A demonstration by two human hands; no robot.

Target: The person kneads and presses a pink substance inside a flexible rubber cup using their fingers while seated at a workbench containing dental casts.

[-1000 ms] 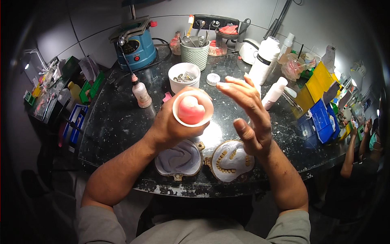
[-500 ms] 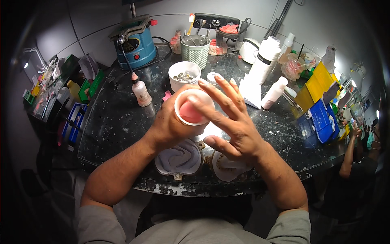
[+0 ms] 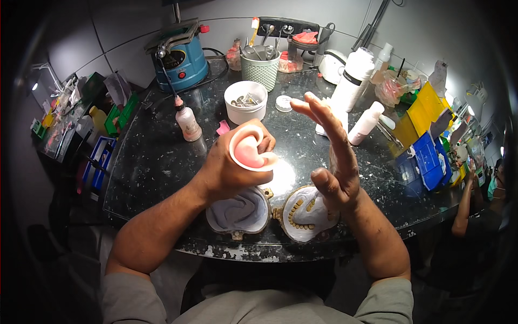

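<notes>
My left hand (image 3: 218,167) is closed round a soft white cup (image 3: 237,148) with a pink dough-like mass (image 3: 249,153) inside; the rim is squeezed out of round. My right hand (image 3: 334,156) is open, raised to the right of the cup, fingers extended and thumb apart. Below my hands lie two flask halves filled with pale plaster: the left one (image 3: 233,217) has a horseshoe groove, the right one (image 3: 294,232) a curved row of yellowish teeth. A pink-filled dropper bottle (image 3: 188,124) stands left, a white tub of metal pieces (image 3: 245,112) beyond the cup.
On the dark bench (image 3: 151,173) are a blue machine (image 3: 191,73), a tool holder (image 3: 258,73), white bottles (image 3: 350,75) and yellow (image 3: 426,102) and blue (image 3: 429,156) plastic trays. A co-worker's arm (image 3: 464,210) shows at the right edge.
My right hand has dipped over the cup and drawn back up to the right. The cup, round earlier, is now squeezed and tilted in my left hand.
</notes>
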